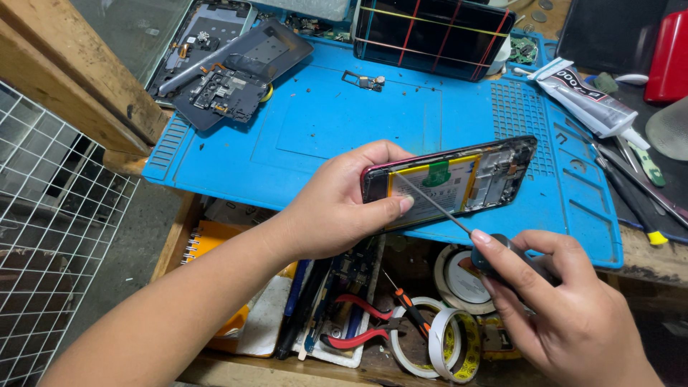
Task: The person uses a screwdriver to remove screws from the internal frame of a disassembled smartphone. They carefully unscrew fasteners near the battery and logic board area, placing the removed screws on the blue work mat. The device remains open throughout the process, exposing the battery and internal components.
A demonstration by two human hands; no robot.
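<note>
Above blue mat [322, 122]: left hand [337, 208] grip clenched on opened phone [451, 179]; right hand [566, 308] grasping screwdriver [444, 213].

Over a blue work mat [322, 129], the left hand [337, 208] grips an opened phone [451, 183] by its end while the right hand [566, 315] holds a thin screwdriver [448, 215] against its yellow battery [433, 186].

white glue tube [589, 102] right, banded dark screen [433, 30] top

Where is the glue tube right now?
In the head view, the glue tube lies at the upper right on the blue mat's edge, beside the red container.
</note>
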